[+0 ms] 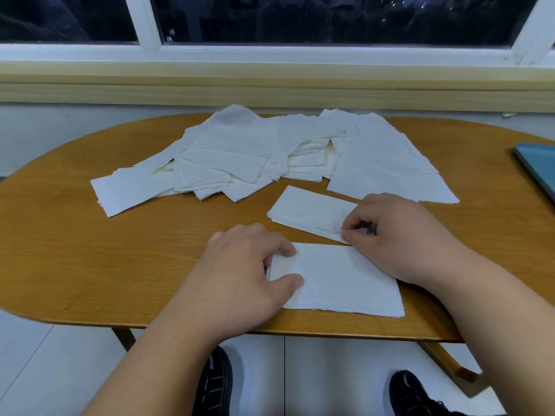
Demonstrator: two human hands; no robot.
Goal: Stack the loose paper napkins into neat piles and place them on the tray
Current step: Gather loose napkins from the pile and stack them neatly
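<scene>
Pinching the left end of the near white paper-napkin stack (pixel 339 280) at the front of the oval wooden table (pixel 75 250), the left hand (pixel 240 274) curls thumb and forefinger over its edge. Just beyond, the right hand (pixel 396 235) nips the right corner of a second, narrower napkin stack (pixel 309 210) whose long axis runs left to right, slightly skewed. Farther off sprawls the loose heap of white napkins (pixel 270 151). The blue-green tray (pixel 540 166) lies at the right edge, nearer the right hand, so finished piles likely travel rightward.

Even indoor light, wide-angle edge distortion.
</scene>
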